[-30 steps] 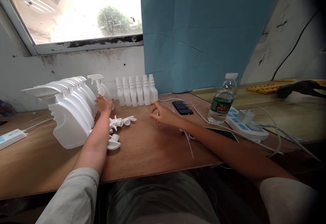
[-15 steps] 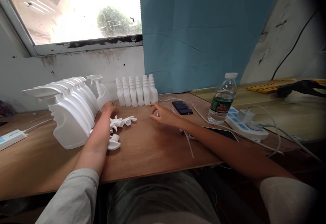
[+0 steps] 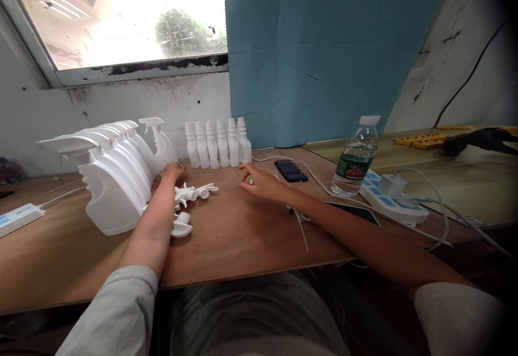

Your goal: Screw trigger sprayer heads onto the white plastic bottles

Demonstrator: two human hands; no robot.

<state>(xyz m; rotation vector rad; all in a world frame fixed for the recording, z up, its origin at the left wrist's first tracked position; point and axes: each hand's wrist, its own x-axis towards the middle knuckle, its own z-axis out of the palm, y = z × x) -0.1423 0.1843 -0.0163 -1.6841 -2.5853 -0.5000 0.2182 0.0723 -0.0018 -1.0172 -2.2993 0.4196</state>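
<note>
My left hand (image 3: 172, 171) is closed at the lower front of a white spray bottle (image 3: 163, 148). That bottle stands upright at the far right end of a row of large white spray bottles (image 3: 115, 194); my fingertips are mostly hidden. Below my left wrist lie several loose white trigger sprayer heads (image 3: 198, 191), partly covered by my forearm. My right hand (image 3: 263, 183) hovers low over the wooden table (image 3: 226, 242), right of these heads. It is open, fingers bent and apart, holding nothing I can make out.
Several small white bottles (image 3: 222, 145) without tops line the wall. To the right are a phone (image 3: 290, 171), a water bottle (image 3: 356, 162), a dark flat device (image 3: 356, 213) under my forearm, and a power strip (image 3: 394, 199) with cables. Another power strip (image 3: 20, 218) sits far left.
Both hands and the bottles stay where they were. Only the camera view has shifted slightly.
</note>
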